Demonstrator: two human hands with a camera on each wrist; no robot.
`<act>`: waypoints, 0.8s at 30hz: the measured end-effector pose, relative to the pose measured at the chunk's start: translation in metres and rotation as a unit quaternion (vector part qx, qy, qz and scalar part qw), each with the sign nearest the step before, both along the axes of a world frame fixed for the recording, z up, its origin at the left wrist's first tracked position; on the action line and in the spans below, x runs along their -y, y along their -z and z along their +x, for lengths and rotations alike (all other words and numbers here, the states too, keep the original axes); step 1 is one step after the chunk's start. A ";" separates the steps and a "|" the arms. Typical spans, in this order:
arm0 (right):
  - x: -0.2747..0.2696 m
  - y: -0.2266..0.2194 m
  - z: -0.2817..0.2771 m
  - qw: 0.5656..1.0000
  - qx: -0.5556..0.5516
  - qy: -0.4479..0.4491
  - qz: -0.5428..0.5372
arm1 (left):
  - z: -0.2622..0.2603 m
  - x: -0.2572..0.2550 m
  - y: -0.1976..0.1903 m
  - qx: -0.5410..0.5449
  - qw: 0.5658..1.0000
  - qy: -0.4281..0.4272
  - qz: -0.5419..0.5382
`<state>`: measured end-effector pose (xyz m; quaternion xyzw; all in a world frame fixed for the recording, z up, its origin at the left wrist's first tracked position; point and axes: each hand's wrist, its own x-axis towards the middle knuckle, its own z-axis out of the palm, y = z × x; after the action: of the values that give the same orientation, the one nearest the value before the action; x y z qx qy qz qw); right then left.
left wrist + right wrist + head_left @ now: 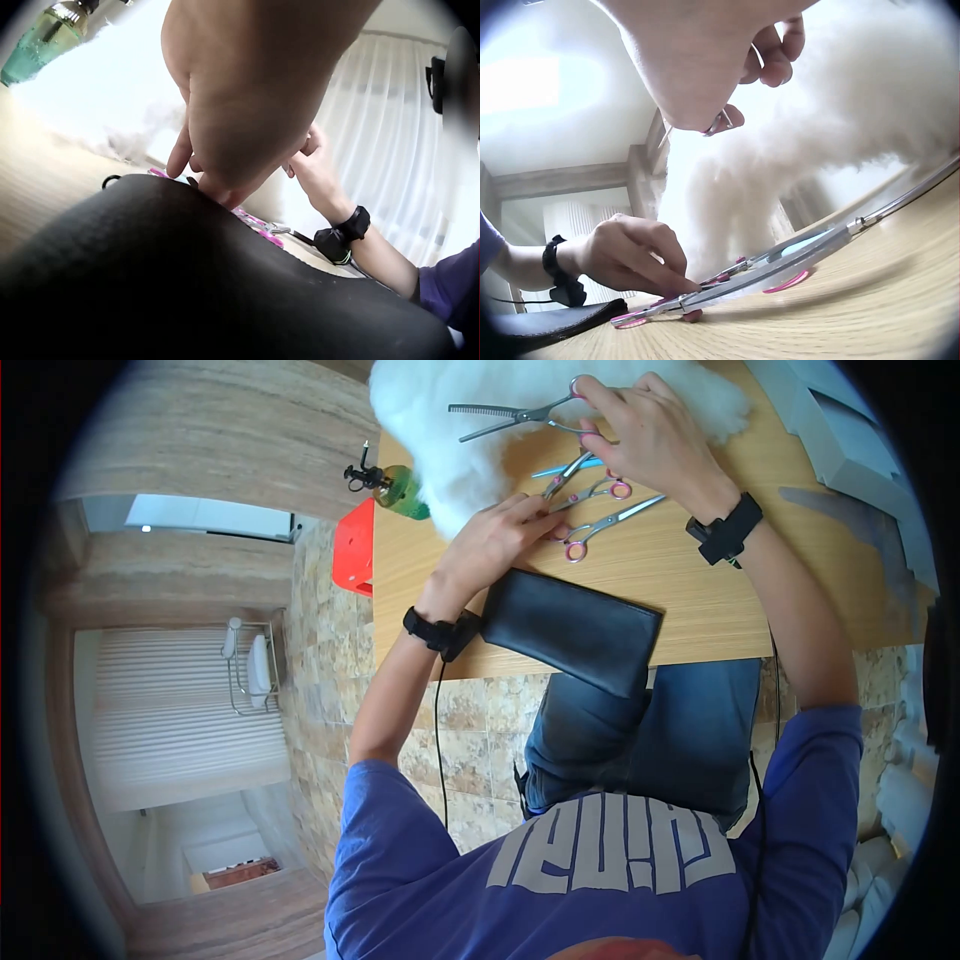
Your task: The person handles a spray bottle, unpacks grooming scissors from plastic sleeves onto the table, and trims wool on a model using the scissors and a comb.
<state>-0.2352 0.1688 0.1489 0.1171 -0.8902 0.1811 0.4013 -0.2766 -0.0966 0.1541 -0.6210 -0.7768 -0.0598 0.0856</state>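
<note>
My right hand (pixel 640 435) holds thinning shears (pixel 510 418) in the air above white fluffy fur (pixel 450 430), fingers through the pink rings. Below it on the wooden table (pixel 680 590) lie several pink-handled scissors (pixel 610 518). My left hand (pixel 495 540) reaches over a black case (pixel 575 628), and its fingertips pinch the handle end of one of these scissors (pixel 780 266). In the left wrist view that hand (pixel 247 97) hangs just above the case (pixel 187 277). The right wrist view shows the right hand (pixel 705 67) up high and the left hand (pixel 630 255) low on the table.
A green spray bottle (pixel 400 490) stands at the table's left edge beside the fur, and a red object (pixel 354 548) hangs off that edge. Pale boxes (pixel 840 430) sit at the far right. The case overhangs the near edge above my knees.
</note>
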 end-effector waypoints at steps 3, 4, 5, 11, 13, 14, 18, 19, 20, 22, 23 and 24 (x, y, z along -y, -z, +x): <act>0.000 -0.013 0.005 0.998 -0.025 -0.054 -0.013 | -0.004 0.000 0.000 -0.017 1.000 0.002 -0.022; 0.001 -0.013 0.005 0.998 -0.024 -0.054 -0.013 | -0.005 0.001 0.000 -0.026 0.999 0.003 -0.019; 0.001 -0.013 0.005 0.998 -0.019 -0.053 -0.013 | -0.006 0.001 0.001 -0.025 0.999 0.003 -0.020; 0.000 -0.013 0.005 0.999 -0.005 -0.047 -0.020 | -0.005 0.022 -0.005 0.061 0.990 -0.040 0.120; 0.000 -0.013 0.005 0.999 -0.004 -0.049 -0.019 | -0.001 0.042 -0.007 0.113 0.967 -0.154 0.166; 0.000 -0.013 0.006 0.999 -0.002 -0.049 -0.016 | 0.002 0.052 -0.008 0.113 0.967 -0.158 0.165; 0.002 -0.015 0.006 0.998 -0.017 -0.052 -0.011 | 0.005 0.100 -0.009 0.088 0.960 -0.221 0.151; 0.003 -0.016 0.007 0.998 -0.016 -0.058 -0.011 | 0.004 0.114 -0.011 0.075 0.950 -0.268 0.141; 0.004 -0.017 0.009 0.998 -0.010 -0.054 -0.014 | 0.003 0.129 -0.012 0.063 0.938 -0.315 0.131; 0.004 -0.019 0.009 0.998 -0.003 -0.059 -0.016 | -0.009 0.162 -0.005 0.072 0.916 -0.343 0.195; 0.004 -0.019 0.008 0.999 -0.007 -0.047 -0.008 | -0.013 0.179 -0.003 0.076 0.902 -0.377 0.196; 0.005 -0.018 0.008 0.999 -0.009 -0.034 -0.001 | -0.014 0.190 -0.002 0.081 0.887 -0.411 0.196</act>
<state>-0.2273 0.1638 0.1670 0.1489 -0.8816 0.1947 0.4033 -0.2903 -0.2863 0.1565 -0.2100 -0.9391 -0.2203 0.1596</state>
